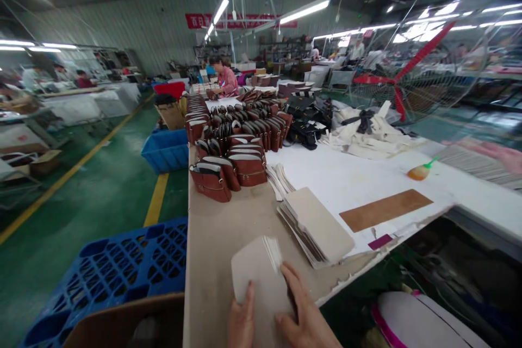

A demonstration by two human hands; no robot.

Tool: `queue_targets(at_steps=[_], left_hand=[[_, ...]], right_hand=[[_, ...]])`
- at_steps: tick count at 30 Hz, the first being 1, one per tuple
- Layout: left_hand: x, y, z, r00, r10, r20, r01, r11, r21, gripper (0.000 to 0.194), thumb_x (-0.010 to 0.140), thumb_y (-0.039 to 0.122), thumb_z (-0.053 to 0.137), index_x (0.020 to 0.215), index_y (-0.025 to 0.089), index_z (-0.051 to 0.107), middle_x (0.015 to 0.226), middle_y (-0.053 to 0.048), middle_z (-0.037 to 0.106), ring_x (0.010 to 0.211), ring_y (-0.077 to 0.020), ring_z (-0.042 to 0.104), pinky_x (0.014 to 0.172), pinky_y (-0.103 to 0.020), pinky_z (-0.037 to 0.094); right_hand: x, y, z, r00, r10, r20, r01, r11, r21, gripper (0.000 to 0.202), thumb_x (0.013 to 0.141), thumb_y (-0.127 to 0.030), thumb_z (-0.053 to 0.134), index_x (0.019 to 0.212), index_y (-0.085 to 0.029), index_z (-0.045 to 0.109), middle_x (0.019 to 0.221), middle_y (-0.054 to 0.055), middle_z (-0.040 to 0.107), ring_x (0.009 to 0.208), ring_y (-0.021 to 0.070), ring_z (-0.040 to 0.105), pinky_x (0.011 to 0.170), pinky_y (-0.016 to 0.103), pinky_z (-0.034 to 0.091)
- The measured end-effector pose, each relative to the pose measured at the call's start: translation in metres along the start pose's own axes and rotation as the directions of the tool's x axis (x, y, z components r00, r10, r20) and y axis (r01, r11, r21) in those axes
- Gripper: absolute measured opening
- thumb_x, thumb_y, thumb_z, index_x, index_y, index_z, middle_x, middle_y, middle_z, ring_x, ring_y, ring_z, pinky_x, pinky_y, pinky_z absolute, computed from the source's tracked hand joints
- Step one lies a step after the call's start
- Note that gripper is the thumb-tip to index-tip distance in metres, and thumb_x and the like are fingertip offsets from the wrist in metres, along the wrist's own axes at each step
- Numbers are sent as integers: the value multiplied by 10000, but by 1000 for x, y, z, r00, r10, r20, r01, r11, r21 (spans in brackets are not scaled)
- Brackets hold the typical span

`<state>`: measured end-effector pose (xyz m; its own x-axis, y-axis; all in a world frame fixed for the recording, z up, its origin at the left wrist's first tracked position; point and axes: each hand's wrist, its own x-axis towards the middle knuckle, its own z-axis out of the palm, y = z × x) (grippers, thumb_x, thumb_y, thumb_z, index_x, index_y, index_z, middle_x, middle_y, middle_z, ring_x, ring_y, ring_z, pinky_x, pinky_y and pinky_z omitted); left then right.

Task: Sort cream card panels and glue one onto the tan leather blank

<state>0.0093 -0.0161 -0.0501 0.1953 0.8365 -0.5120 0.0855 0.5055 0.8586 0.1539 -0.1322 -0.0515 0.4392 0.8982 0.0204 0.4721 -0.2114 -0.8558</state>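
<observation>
Pinching a stack of pale, round-cornered panels (261,269) from its left edge, the left hand (241,318) is laying one digit on top, its others hidden, while the right hand (302,307) is resting with thumb and fingers spread against the opposite edge, though I cannot tell whether it is gripping. Just beyond the right hand, a second panel stack (320,223) is lying on the worktable (228,223), and reddish-brown handbags (247,166) are standing farther ahead of both hands.
</observation>
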Motion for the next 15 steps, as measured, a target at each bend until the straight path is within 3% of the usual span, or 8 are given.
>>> queue_targets(at_steps=[2, 4, 7, 11, 15], left_hand=[[11, 17, 39, 998, -6, 64, 11, 997, -76, 737, 790, 707, 742, 1261, 148, 658, 1212, -181, 765, 1167, -353, 727, 969, -440, 622], [28, 24, 72, 996, 20, 91, -12, 996, -89, 731, 823, 700, 723, 1295, 149, 638, 1205, -175, 768, 1069, -321, 761, 909, -408, 635], [62, 20, 108, 997, 54, 54, -55, 998, 20, 615, 875, 618, 722, 1266, 149, 654, 1202, -171, 766, 1035, -299, 764, 887, -392, 628], [94, 8, 132, 996, 57, -73, -34, 958, 285, 481, 927, 496, 732, 1225, 125, 661, 1197, -169, 745, 1086, -285, 729, 1004, -476, 575], [98, 2, 141, 988, 98, -123, -29, 882, 471, 468, 976, 492, 678, 1290, 149, 629, 1274, -132, 700, 1154, -273, 686, 1055, -518, 540]], right_hand=[[27, 10, -17, 999, 1, -37, -2, 999, -32, 877, 818, -112, 557, 1655, -175, 302, 1729, 124, 217, 1587, 249, 249, 1286, 449, 304], [46, 22, -25, 996, -2, -89, -6, 997, -81, 814, 887, -141, 529, 1659, -158, 273, 1739, 146, 148, 1603, 280, 188, 1301, 520, 256], [49, 44, -27, 990, -25, -137, 4, 989, -150, 684, 960, -167, 493, 1625, -143, 337, 1743, 166, 83, 1615, 334, 98, 1298, 616, 203], [12, 68, -26, 994, -58, -96, 39, 981, -190, 548, 944, -141, 518, 1487, -201, 553, 1716, 152, 213, 1575, 373, 248, 1243, 632, 340], [-27, 79, -34, 998, -53, 23, 56, 981, -187, 498, 894, -137, 575, 1379, -210, 665, 1627, 189, 390, 1479, 384, 435, 1173, 571, 466]])
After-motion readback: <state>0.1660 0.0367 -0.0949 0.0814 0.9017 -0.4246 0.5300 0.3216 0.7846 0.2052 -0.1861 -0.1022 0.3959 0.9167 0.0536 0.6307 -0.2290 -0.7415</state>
